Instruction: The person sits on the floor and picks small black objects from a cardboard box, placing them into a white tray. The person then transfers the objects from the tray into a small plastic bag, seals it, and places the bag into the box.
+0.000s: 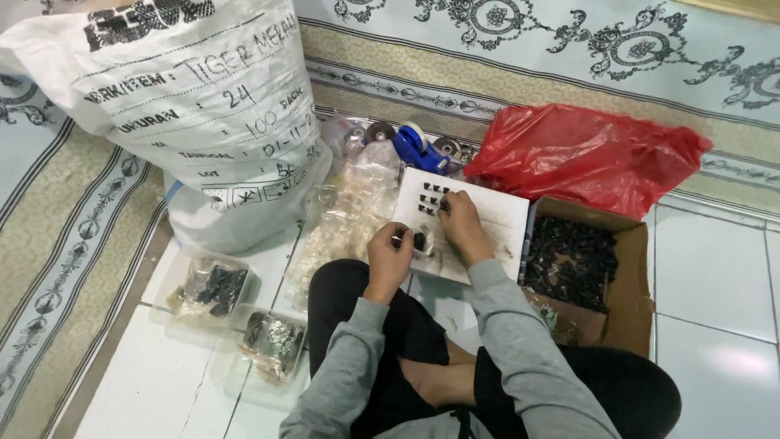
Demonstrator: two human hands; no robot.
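A white board is laid across the tiled floor in front of a seated person in grey sleeves and dark trousers. Small black pieces are set in short rows near the board's upper left corner. The right hand is rested on the board just beside those rows, its fingers curled downward with the tips at the nearest pieces; whether one is pinched cannot be told. The left hand is held at the board's near left edge, loosely closed around a small dark piece that is seen between thumb and fingers. To the right of the board, an open cardboard box filled with more black pieces is placed, with a red plastic bag behind it. A blue tape dispenser is seen beyond the board, and a pile of clear plastic bags lies to its left. A large white sack with writing stands at the upper left, and two clear trays holding dark items are set on the floor beside the person's left knee.
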